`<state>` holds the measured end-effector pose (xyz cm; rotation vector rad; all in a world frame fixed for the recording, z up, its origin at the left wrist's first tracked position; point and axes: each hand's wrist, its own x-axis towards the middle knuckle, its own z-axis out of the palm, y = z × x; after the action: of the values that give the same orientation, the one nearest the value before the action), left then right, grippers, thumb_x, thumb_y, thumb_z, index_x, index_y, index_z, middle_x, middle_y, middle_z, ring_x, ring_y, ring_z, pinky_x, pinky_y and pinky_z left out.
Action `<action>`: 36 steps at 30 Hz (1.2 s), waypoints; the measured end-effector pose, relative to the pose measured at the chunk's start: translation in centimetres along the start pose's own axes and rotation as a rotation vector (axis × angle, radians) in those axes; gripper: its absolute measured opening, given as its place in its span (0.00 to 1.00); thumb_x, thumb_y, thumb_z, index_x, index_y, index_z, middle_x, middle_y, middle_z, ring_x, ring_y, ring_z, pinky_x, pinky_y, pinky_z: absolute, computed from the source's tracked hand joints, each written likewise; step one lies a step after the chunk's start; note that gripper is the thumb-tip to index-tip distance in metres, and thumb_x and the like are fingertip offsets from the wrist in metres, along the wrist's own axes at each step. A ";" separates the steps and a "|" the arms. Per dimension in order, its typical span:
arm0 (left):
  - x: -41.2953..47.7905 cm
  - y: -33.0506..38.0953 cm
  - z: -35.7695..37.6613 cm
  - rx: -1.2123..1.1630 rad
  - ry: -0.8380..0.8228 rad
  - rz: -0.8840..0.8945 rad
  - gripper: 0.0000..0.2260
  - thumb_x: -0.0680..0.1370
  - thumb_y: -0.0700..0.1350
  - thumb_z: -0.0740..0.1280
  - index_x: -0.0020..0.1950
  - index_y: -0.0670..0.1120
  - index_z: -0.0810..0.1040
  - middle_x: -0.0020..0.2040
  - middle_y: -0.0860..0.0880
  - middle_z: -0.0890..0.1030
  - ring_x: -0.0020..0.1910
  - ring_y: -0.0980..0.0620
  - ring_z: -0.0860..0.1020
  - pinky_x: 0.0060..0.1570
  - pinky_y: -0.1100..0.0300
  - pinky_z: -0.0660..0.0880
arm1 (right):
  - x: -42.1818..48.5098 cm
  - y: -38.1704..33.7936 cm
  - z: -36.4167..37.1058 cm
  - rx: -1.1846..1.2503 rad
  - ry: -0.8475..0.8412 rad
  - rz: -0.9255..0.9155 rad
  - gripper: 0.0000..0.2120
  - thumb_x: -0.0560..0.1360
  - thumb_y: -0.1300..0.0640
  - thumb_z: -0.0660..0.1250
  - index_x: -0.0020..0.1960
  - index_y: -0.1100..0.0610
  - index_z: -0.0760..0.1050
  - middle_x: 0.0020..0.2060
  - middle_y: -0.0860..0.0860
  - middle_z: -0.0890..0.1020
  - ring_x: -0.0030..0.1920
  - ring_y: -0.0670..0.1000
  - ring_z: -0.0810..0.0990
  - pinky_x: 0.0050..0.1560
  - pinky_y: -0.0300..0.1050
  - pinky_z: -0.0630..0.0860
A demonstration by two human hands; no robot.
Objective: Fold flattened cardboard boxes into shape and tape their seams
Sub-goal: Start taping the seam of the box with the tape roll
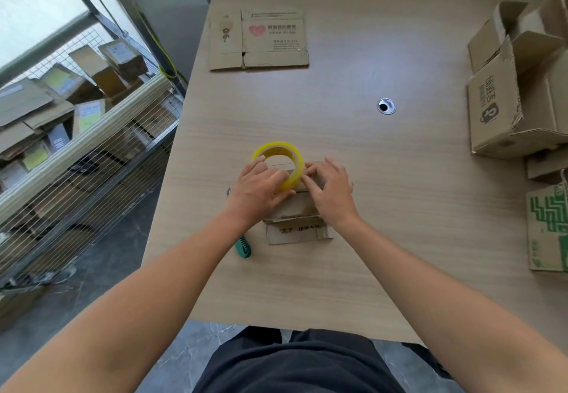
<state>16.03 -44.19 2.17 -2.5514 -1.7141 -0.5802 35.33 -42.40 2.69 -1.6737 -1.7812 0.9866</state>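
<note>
A small cardboard box sits on the wooden table in front of me, with printed characters on its near side. My left hand grips a yellow roll of tape that stands over the box's top. My right hand rests on the box's top right, its fingertips at the edge of the roll. A flattened box with a red heart print lies flat at the far side of the table.
A green-handled cutter lies left of the small box, partly under my left forearm. Several folded boxes stand along the right edge, and a green-printed one nearer. A cable hole is mid-table. A wire cage of cardboard stands at the left.
</note>
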 end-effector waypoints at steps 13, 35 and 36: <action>-2.6 -2.2 0.9 0.197 0.180 -0.027 0.21 0.78 0.64 0.67 0.47 0.45 0.78 0.40 0.48 0.78 0.42 0.43 0.77 0.49 0.49 0.71 | -2.5 1.8 -3.5 0.347 0.084 0.235 0.10 0.78 0.55 0.58 0.41 0.58 0.69 0.40 0.54 0.81 0.43 0.51 0.77 0.47 0.52 0.73; -4.3 -1.5 1.8 0.175 0.363 0.045 0.19 0.75 0.66 0.70 0.42 0.50 0.79 0.39 0.53 0.79 0.46 0.47 0.78 0.52 0.48 0.61 | -3.7 2.8 -2.0 0.574 0.242 0.481 0.10 0.83 0.59 0.60 0.43 0.56 0.67 0.36 0.53 0.76 0.26 0.47 0.75 0.30 0.46 0.77; -4.3 -1.6 1.8 0.175 0.369 0.050 0.19 0.75 0.67 0.70 0.42 0.50 0.79 0.39 0.53 0.79 0.45 0.47 0.78 0.52 0.48 0.61 | -3.8 2.8 -2.0 0.573 0.250 0.482 0.10 0.84 0.58 0.60 0.44 0.56 0.67 0.36 0.53 0.76 0.27 0.47 0.75 0.31 0.46 0.77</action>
<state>13.74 -46.97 -1.14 -2.1945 -1.4982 -0.7988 39.06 -45.90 2.21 -1.7617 -0.8306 1.2687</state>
